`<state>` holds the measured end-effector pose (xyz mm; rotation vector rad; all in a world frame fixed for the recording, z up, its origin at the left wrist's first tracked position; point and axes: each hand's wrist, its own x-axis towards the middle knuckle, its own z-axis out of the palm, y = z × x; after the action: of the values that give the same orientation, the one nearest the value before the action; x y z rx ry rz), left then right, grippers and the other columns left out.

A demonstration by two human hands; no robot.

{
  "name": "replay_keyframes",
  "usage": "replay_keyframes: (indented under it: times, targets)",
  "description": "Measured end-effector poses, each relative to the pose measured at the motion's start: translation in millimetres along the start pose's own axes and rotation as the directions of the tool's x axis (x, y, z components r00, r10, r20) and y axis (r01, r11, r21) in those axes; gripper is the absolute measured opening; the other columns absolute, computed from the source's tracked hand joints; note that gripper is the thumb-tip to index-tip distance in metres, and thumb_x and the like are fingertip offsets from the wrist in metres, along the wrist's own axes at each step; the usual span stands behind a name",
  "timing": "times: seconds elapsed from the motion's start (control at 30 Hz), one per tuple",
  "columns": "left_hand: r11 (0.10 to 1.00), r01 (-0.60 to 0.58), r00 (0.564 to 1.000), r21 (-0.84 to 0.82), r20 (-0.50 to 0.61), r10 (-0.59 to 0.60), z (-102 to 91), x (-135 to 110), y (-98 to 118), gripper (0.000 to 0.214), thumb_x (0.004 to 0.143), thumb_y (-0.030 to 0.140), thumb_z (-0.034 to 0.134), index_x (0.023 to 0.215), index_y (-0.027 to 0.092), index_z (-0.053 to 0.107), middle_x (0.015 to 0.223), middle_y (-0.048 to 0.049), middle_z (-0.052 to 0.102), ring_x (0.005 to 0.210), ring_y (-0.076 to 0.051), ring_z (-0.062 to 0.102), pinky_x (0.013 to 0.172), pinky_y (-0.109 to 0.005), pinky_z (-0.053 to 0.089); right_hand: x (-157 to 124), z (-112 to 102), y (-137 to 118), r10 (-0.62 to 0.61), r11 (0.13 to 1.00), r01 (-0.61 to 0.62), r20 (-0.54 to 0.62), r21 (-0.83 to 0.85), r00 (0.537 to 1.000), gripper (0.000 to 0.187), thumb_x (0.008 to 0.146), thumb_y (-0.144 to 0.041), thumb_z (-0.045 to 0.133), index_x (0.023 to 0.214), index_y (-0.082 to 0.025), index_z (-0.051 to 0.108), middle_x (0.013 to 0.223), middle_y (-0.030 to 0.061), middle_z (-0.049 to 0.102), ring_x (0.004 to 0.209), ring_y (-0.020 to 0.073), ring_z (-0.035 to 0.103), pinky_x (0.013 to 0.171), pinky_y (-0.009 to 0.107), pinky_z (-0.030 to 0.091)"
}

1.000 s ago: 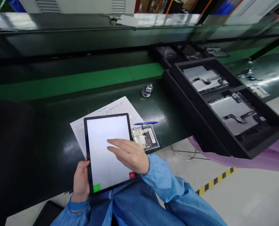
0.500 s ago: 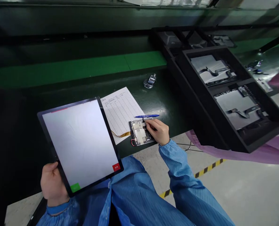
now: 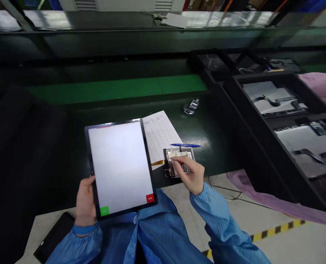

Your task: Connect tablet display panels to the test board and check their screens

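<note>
My left hand [image 3: 86, 201] grips the lower left edge of a tablet-like screen panel [image 3: 121, 165], thumb on its front. The panel is tilted up and lit white, with a green box and a red box in its bottom corners. My right hand [image 3: 190, 171] is over a small circuit board [image 3: 168, 154] at the table's front edge, thumb and forefinger pinched together. Whatever is between those fingertips is hidden. From the board, a gold ribbon cable [image 3: 158, 162] runs left toward the panel. Just behind the board lies a blue pen [image 3: 185, 145].
A printed form sheet [image 3: 163, 128] lies partly under the board and panel. Behind it stands a small metal tally counter [image 3: 191, 106]. Black trays [image 3: 251, 146] holding panels with ribbon cables fill the right. Another person's pink sleeve [image 3: 321, 86] shows at the far right.
The camera view has shifted, so everything appears further right and a little lower. My right fingertips have moved leftward across the board from its back edge. My left hand still holds the panel.
</note>
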<state>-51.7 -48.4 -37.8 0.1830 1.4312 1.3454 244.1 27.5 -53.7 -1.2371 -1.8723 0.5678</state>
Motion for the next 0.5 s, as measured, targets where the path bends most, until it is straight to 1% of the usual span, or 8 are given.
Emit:
replay_keyframes:
  times: [0.07, 0.13, 0.2, 0.23, 0.3, 0.4, 0.43, 0.5]
  targets:
    - [0.999, 0.01, 0.999, -0.038, -0.052, -0.012, 14.6, -5, 7, 0.021, 0.06, 0.032, 0.072, 0.079, 0.023, 0.069, 0.072, 0.0003, 0.071, 0.083, -0.028, 0.07, 0.073, -0.038, 0.059, 4, 13, -30, 0.032, 0.928, -0.121, 0.249, 0.352, 0.968, 0.028, 0.097, -0.032, 0.052, 0.117, -0.016, 0.064, 0.087, 0.0065, 0.074, 0.077, 0.0165, 0.071, 0.07, 0.029, 0.059]
    - [0.999, -0.044, 0.997, -0.005, -0.064, 0.044, 22.1, -8, 17, 0.033, 0.052, 0.027, 0.081, 0.084, 0.022, 0.072, 0.077, -0.0014, 0.073, 0.084, -0.03, 0.071, 0.077, -0.039, 0.059, 13, 22, -48, -0.023, 0.838, -0.214, 0.424, 0.501, 0.905, 0.03, 0.097, -0.036, 0.054, 0.118, -0.015, 0.062, 0.088, 0.0063, 0.074, 0.079, 0.0169, 0.072, 0.07, 0.028, 0.06]
    - [0.968, -0.198, 0.98, 0.155, 0.036, 0.195, 19.5, -8, 31, 0.03, 0.048, 0.023, 0.087, 0.076, 0.021, 0.074, 0.074, -0.0037, 0.073, 0.085, -0.031, 0.071, 0.085, -0.042, 0.058, 27, 26, -53, -0.078, 0.851, -0.16, 0.422, 0.5, 0.903, 0.025, 0.095, -0.038, 0.058, 0.103, -0.015, 0.066, 0.086, 0.0056, 0.074, 0.079, 0.0169, 0.072, 0.069, 0.026, 0.059]
    - [0.918, -0.302, 0.95, 0.256, 0.164, 0.267, 14.9, -5, 38, 0.025, 0.051, 0.024, 0.087, 0.073, 0.021, 0.075, 0.076, -0.0058, 0.074, 0.091, -0.033, 0.071, 0.093, -0.044, 0.055, 35, 28, -50, -0.125, 0.871, -0.083, 0.383, 0.484, 0.915, 0.024, 0.095, -0.038, 0.058, 0.096, -0.016, 0.067, 0.086, 0.0054, 0.074, 0.079, 0.0168, 0.072, 0.07, 0.026, 0.059]
    - [0.716, -0.559, 0.797, 0.418, 0.51, 0.324, 1.4, 3, 52, 0.016, 0.069, 0.027, 0.08, 0.084, 0.022, 0.079, 0.096, -0.0096, 0.077, 0.114, -0.035, 0.064, 0.111, -0.051, 0.039, 50, 31, -39, -0.305, 0.887, 0.146, 0.317, 0.438, 0.898, 0.026, 0.098, -0.036, 0.052, 0.097, -0.016, 0.069, 0.094, 0.0069, 0.075, 0.09, 0.0183, 0.072, 0.081, 0.029, 0.059]
    - [0.251, -0.867, 0.488, 0.431, 0.836, 0.251, -19.7, 22, 60, 0.039, 0.095, 0.018, 0.046, 0.126, 0.029, 0.067, 0.139, -0.0048, 0.059, 0.141, -0.027, 0.042, 0.121, -0.056, 0.017, 61, 44, -22, -0.584, 0.811, 0.506, 0.341, 0.295, 0.737, 0.033, 0.104, -0.024, 0.038, 0.115, -0.017, 0.067, 0.114, 0.0097, 0.073, 0.114, 0.02, 0.066, 0.102, 0.038, 0.053]
    - [0.1, -0.9, 0.435, 0.424, 0.871, 0.227, -25.2, 29, 58, 0.047, 0.097, 0.014, 0.037, 0.134, 0.031, 0.06, 0.146, -0.0032, 0.053, 0.144, -0.025, 0.036, 0.121, -0.057, 0.015, 61, 51, -18, -0.629, 0.775, 0.592, 0.372, 0.223, 0.683, 0.034, 0.103, -0.02, 0.037, 0.118, -0.017, 0.067, 0.117, 0.0103, 0.072, 0.116, 0.02, 0.065, 0.105, 0.041, 0.051]
    - [-0.12, -0.898, 0.399, 0.423, 0.899, 0.182, -33.0, 41, 50, 0.056, 0.098, 0.008, 0.028, 0.143, 0.032, 0.05, 0.152, -0.0028, 0.045, 0.147, -0.024, 0.029, 0.121, -0.056, 0.015, 59, 65, -13, -0.658, 0.71, 0.7, 0.434, 0.083, 0.616, 0.033, 0.102, -0.015, 0.037, 0.116, -0.014, 0.067, 0.116, 0.0111, 0.073, 0.113, 0.0196, 0.066, 0.105, 0.042, 0.052]
